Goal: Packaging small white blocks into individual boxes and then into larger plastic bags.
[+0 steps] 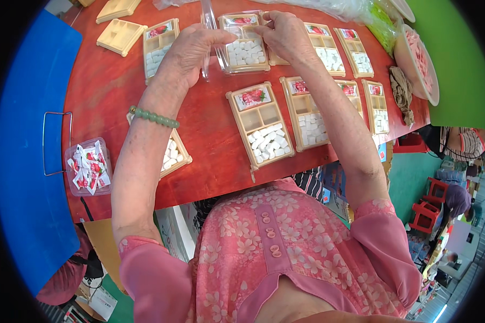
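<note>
At the far middle of the table, a transparent plastic case (219, 49) surrounds a cream compartment tray (237, 32) holding white pillow-shaped pieces and a small red-and-white sachet. My left hand (187, 54) grips the raised left side of the case, with the thumb stretched toward the tray. Fingers bent, my right hand (289, 39) pinches at the right edge of the case; its fingertips are partly hidden. Under my left wrist, another filled tray (184, 153) is partly covered by the forearm. A similar filled tray (261, 116) lies nearer to me.
More filled trays (308, 129) stand in two rows to the right. Cream lids or trays (121, 36) lie at the far left. A plastic tub of sachets (89, 167) sits at the left edge. Rightward are a crumpled brown cloth (401, 94) and a bowl of pink packets (434, 89).
</note>
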### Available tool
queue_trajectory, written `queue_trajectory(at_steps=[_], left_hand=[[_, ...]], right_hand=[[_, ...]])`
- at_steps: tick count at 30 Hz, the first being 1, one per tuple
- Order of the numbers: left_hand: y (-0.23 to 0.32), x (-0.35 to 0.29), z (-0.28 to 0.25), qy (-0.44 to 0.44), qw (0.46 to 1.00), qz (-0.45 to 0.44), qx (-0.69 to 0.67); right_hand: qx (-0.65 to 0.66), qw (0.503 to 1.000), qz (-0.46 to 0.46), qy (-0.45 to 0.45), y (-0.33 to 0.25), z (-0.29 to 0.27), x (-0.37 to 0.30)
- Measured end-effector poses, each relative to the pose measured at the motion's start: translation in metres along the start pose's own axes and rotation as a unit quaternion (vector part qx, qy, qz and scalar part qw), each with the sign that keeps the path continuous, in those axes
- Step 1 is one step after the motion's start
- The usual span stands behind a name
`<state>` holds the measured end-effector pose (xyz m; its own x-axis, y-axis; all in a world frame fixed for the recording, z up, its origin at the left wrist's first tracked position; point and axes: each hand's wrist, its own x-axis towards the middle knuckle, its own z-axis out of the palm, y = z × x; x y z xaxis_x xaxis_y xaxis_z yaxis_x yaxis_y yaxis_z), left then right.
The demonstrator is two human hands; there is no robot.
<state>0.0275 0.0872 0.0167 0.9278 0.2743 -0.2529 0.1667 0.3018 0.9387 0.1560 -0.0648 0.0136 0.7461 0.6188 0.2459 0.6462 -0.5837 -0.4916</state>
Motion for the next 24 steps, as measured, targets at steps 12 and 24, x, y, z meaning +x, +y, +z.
queue_trajectory(at_steps=[12, 24], left_hand=[[0.007, -0.003, 0.008, -0.014, 0.999, 0.005, -0.052], [0.010, -0.009, 0.006, -0.025, 0.999, 0.000, -0.025]], right_hand=[[-0.093, 0.994, -0.015, -0.054, -0.010, 0.005, 0.008], [-0.188, 0.980, -0.048, -0.050, -0.013, 0.008, 0.002]])
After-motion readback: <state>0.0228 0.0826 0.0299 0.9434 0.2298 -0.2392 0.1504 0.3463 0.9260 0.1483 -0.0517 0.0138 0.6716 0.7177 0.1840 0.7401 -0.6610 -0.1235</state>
